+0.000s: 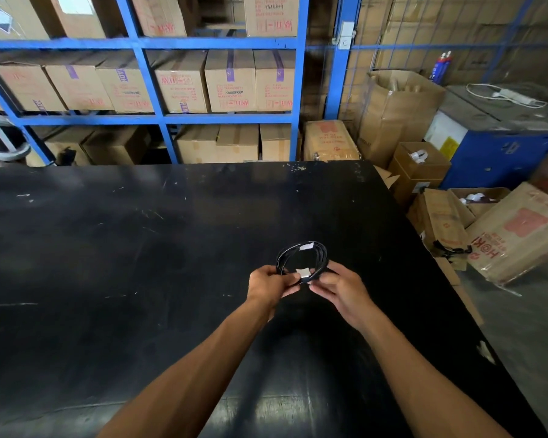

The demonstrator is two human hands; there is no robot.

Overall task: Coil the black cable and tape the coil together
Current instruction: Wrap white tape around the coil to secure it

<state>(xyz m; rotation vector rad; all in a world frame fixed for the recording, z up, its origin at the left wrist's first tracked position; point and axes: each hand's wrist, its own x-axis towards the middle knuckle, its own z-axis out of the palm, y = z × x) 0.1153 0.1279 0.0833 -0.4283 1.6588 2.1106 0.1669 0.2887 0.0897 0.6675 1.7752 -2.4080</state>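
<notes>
Round black cable coil [301, 259], pale tape patches, both hands pinching

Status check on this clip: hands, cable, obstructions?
Left hand and right hand both gripping black cable coil above black table. Pale tape on far side, another piece between fingers. Nothing obstructing.

Only the person's two forearms and hands show, reaching in from the lower edge of the head view. Both forearms are bare along all their visible length; no sleeve or cuff comes into the picture. The left hand [268, 284] and the right hand [342, 290] are bare as well, without gloves. Neither wrist carries a watch, band or bracelet, and no ring can be made out on the fingers, though these are small and partly hidden from the camera. The forearms look slim, the wrists narrow.
</notes>
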